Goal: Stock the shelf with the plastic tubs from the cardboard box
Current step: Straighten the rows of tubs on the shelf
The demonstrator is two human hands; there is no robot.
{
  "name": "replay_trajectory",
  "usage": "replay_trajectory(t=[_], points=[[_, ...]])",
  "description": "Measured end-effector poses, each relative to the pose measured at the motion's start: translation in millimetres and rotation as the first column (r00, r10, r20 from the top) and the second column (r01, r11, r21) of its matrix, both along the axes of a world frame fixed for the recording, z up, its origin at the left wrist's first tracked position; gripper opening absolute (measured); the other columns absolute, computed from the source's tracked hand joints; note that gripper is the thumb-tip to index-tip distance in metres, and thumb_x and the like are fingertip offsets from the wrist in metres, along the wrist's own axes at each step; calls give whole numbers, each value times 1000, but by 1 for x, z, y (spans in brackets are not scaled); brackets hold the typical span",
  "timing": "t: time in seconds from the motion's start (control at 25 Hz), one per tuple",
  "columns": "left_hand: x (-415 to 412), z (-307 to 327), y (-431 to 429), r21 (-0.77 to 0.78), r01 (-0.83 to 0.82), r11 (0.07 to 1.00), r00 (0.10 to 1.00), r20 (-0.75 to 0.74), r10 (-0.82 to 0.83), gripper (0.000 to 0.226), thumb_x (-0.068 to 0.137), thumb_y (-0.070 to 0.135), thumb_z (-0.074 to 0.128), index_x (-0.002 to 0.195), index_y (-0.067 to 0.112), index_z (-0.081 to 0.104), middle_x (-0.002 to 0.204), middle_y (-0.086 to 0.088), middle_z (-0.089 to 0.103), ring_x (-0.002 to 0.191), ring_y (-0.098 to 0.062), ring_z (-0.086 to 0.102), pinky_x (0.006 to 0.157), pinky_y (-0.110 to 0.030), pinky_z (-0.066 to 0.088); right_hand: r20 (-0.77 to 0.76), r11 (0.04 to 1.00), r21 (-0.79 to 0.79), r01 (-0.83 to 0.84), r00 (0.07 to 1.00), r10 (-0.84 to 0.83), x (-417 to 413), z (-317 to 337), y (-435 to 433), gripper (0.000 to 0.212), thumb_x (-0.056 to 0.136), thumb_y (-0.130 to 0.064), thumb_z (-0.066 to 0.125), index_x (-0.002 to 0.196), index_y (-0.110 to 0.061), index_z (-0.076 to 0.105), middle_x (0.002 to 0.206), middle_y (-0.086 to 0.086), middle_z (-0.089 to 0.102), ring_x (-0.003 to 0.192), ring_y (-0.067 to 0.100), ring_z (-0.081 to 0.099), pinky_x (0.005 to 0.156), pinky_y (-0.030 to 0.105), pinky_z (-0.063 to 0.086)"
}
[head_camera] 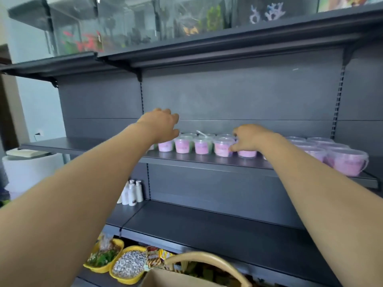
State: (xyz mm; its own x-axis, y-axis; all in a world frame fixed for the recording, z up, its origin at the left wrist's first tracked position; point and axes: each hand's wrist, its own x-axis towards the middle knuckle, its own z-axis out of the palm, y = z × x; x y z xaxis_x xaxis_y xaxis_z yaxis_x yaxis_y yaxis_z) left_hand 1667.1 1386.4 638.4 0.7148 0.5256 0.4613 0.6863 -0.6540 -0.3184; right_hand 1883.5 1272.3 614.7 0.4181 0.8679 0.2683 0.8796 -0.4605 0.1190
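Right hand (249, 138) curls round a pink tub (247, 153) in the row on the middle shelf (87, 144), centre frame; left hand (163, 125) at the row's left end, back to camera, can't tell its grip

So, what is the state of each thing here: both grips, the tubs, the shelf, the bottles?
left grip, stretched over the row's left end; whether it holds anything, cannot tell.
right grip, fingers curled round a small tub.
other small tubs, lidded, upright, in rows.
large tubs, lidded, upright, at the right end.
middle shelf, partly stocked, left part bare.
white bottles, upright, capped, on the lower shelf.
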Motion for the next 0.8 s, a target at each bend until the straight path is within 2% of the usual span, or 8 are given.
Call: replay_trajectory(t=[0.2, 0.36, 0.56, 0.68, 0.8], points=[[-92, 18, 52, 22, -40, 999, 998, 48, 38, 41, 96, 35, 38, 129, 11, 45, 128, -14, 48, 119, -34, 43, 93, -44, 43, -70, 992, 111, -56, 995, 64, -89, 28, 56, 55, 85, -45, 60, 127, -11, 52, 132, 9, 55, 118, 29, 52, 98, 37, 45], [-132, 17, 102, -14, -80, 997, 993, 90, 81, 39, 96, 32, 39, 126, 10, 46, 126, -11, 50, 118, -31, 43, 91, -43, 44, -68, 981, 154, -118, 989, 130, -128, 44, 101, 59, 85, -44, 61, 133, -12, 48, 139, 6, 49, 124, 26, 48, 101, 35, 42], [-131, 1, 173, -59, -63, 996, 989, 132, 70, 37, 95, 30, 38, 124, 9, 49, 124, -11, 51, 117, -30, 44, 89, -40, 42, -76, 976, 171, -135, 986, 150, -139, 43, 169, 63, 84, -44, 62, 137, -14, 44, 140, 6, 48, 124, 26, 49, 100, 36, 43], [-119, -13, 230, -29, -45, 999, 993, 106, 48, 37, 96, 28, 37, 124, 9, 51, 124, -10, 50, 116, -29, 44, 88, -39, 42, -40, 988, 124, -91, 994, 97, -126, 33, 217, 65, 84, -48, 61, 137, -15, 44, 141, 6, 48, 125, 26, 48, 100, 36, 43], [-97, -19, 295, -92, -48, 995, 997, 56, 53, 40, 96, 32, 38, 130, 13, 47, 128, -8, 48, 120, -28, 43, 92, -40, 43, -47, 994, 104, -40, 998, 45, -98, 25, 270, 62, 82, -53, 60, 131, -14, 51, 135, 6, 53, 121, 26, 51, 100, 38, 44]])
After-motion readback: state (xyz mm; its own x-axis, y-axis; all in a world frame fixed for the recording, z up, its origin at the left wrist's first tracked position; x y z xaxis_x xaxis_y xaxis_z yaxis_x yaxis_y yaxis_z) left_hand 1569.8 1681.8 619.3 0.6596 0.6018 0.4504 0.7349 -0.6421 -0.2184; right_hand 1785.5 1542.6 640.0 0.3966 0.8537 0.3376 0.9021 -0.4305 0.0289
